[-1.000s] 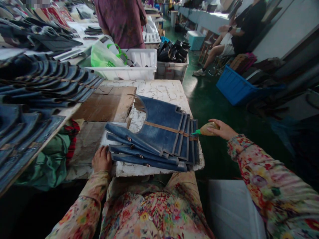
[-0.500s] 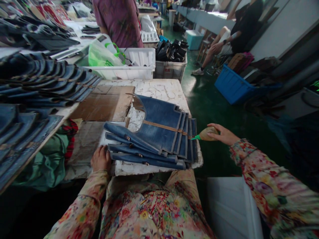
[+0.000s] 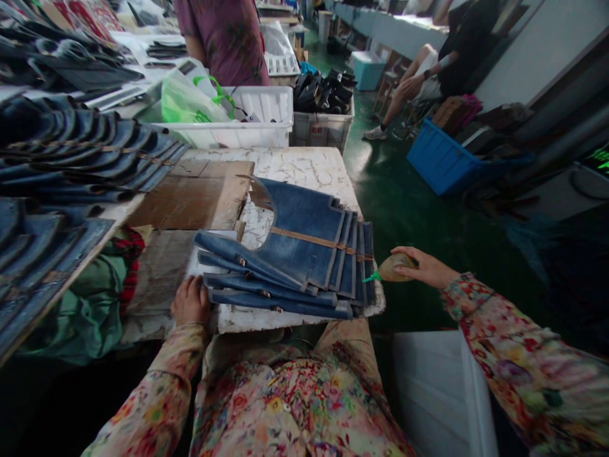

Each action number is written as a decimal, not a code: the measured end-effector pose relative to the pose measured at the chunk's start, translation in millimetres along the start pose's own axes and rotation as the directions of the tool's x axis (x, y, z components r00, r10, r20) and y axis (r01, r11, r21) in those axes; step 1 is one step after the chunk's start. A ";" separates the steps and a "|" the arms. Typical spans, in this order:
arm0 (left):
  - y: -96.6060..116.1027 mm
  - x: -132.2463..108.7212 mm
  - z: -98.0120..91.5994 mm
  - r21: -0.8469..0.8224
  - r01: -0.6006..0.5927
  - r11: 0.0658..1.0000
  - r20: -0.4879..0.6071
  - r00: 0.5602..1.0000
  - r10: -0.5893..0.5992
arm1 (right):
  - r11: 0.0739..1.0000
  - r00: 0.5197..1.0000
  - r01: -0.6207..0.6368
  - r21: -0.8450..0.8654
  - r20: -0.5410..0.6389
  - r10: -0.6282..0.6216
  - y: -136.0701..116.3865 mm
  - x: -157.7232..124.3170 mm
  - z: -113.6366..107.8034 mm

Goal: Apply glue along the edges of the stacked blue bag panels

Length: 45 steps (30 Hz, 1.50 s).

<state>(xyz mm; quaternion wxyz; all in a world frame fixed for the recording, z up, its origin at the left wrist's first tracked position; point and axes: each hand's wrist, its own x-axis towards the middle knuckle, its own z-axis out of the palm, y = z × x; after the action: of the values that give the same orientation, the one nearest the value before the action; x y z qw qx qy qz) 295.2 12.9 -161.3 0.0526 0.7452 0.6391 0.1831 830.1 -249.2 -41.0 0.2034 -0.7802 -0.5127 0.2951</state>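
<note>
Fanned stack of blue denim pieces [image 3: 304,254] lies on the near right part of the bench [image 3: 304,168], overlapped like shingles, each with a tan strip across it. Right hand [image 3: 421,266] wraps around a small tan squeeze bottle [image 3: 397,268] with a green nozzle [image 3: 371,277]; the nozzle tip points at the stack's right edge, just beside the tan strip ends, touching or nearly so, can't tell. Left hand [image 3: 190,301] rests flat at the stack's near left corner, fingers curled down on the lowest denim strips, pinning them, not holding anything up.

Progress, judged: the tan line already runs across the whole fan up to the right edge, so this stack looks mostly covered, with the nozzle at the last pieces. Whether glue is wet there is not visible.

Left of the stack: sheets of brown cardboard [image 3: 200,197] on the bench, and further left big racks of more denim pieces [image 3: 85,152], a lot of stock. Beyond the stack: a white bin [image 3: 266,127] with a green plastic bag [image 3: 188,105], then a white crate [image 3: 323,127] full of dark parts. Behind that a person in a maroon shirt [image 3: 228,38] stands. Right of the stack, across the green floor [image 3: 404,203], a blue crate [image 3: 442,162] and a seated person in black [image 3: 457,51].
</note>
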 end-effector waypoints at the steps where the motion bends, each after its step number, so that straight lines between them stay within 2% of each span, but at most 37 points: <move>1: 0.4 -0.1 -0.2 -0.001 0.002 1.000 0.001 1.000 -0.002 | 1.000 0.999 0.007 0.009 0.032 -0.007 0.3 -4.0 1.2; 4: 2.2 -0.4 -1.6 0.008 0.010 1.000 0.010 1.000 -0.010 | 1.000 0.999 0.008 0.010 0.052 -0.009 -0.4 -10.0 2.1; 9: 5.6 0.0 -5.2 0.006 0.024 1.000 0.030 0.999 -0.024 | 1.000 0.998 -0.014 -0.006 -0.065 0.013 1.3 -8.1 1.5; 15: 8.8 -2.2 -7.4 -0.004 0.031 1.000 0.023 0.999 -0.030 | 0.994 0.988 0.022 0.106 0.147 -0.038 9.5 -25.3 8.8; 21: 9.0 -2.3 -8.0 -0.017 0.026 1.000 0.028 0.999 -0.025 | 0.996 0.997 -0.004 0.087 0.073 -0.002 6.6 -32.5 10.1; 25: 8.2 -0.4 -7.8 -0.001 0.011 1.000 0.046 0.999 -0.011 | 0.994 0.990 0.009 0.113 0.142 -0.025 2.5 -35.5 12.9; 31: 7.7 -0.2 -7.2 -0.010 0.018 1.000 0.036 0.999 -0.017 | 0.989 0.985 0.048 0.138 0.158 -0.070 3.9 -39.4 17.3; 34: 8.8 -1.2 -7.7 -0.018 0.024 1.000 0.032 0.999 -0.023 | 0.990 0.993 0.063 0.126 0.095 -0.075 7.8 -31.4 17.4; 38: 9.6 -1.7 -8.3 -0.014 0.029 0.999 0.028 0.999 -0.029 | 0.992 0.989 0.114 0.049 -0.105 -0.109 12.0 -15.4 16.5; 40: 9.5 -1.5 -8.3 -0.003 0.030 1.000 0.037 0.999 -0.030 | 0.990 0.980 0.138 0.017 -0.146 -0.134 11.9 -12.0 16.1; 42: 9.4 -1.3 -8.1 0.005 0.023 1.000 0.038 0.999 -0.023 | 0.989 0.985 0.147 0.022 -0.098 -0.144 10.2 -14.5 15.7; 45: 9.9 -1.5 -8.2 0.010 0.020 1.000 0.033 0.999 -0.021 | 0.987 0.987 0.143 0.075 0.061 -0.147 5.3 -25.6 14.5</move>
<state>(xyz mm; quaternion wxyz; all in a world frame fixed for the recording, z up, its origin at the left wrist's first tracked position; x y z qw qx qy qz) 301.4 8.4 -150.9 0.0615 0.7417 0.6466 0.1673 816.3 -274.6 -48.6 0.2345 -0.7230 -0.5639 0.3230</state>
